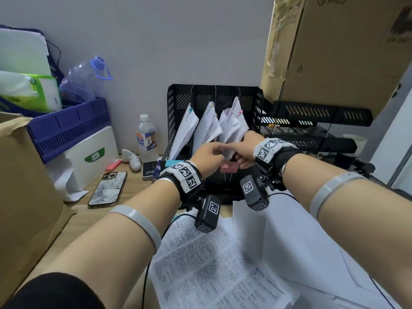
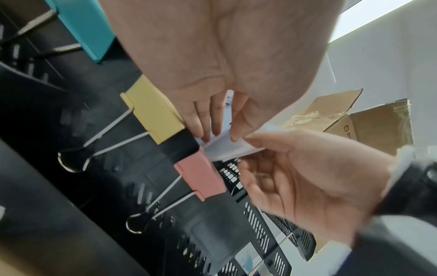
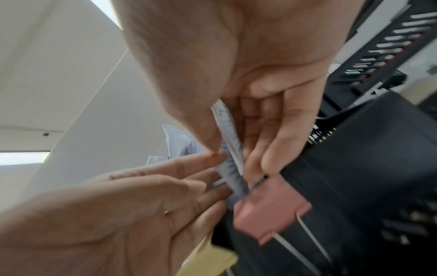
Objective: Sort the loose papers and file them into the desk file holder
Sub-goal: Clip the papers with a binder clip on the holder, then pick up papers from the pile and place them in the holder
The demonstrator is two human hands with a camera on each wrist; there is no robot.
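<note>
— White paper, creased and soft at the edges: that is what both hands meet on, at the centre of the head view. The right hand (image 1: 242, 150) pinches a thin bundle of sheets (image 3: 230, 149) between thumb and curled fingers, edge-on in its wrist view.

— And the left hand (image 1: 207, 156)?

— Its thumb and fingertips (image 2: 232, 137) close on the lower corner of the same bundle, fingers only partly bent. The bundle sits in the rightmost slot of the file holder (image 1: 178, 101), black perforated metal with slanted slits, standing at the middle of the frame against the wall.

— What else is in the holder?

— Two more clipped stacks lean in the slots to the left. On its front rim hang three binder clips with wire handles: teal (image 2: 82, 28), yellow (image 2: 153, 110) and pink (image 2: 201, 177), matte and boxy. The pink one is just below the pinched bundle.

— And the loose papers?

— Printed sheets (image 1: 211, 264) lie spread across the wooden desk at the lower centre and right, partly covered by both forearms and cut off by the bottom edge.

— Anything unclear?

— The print is too small to read, and the right wrist view is blurred, so how deep the bundle sits in its slot I cannot tell.
</note>
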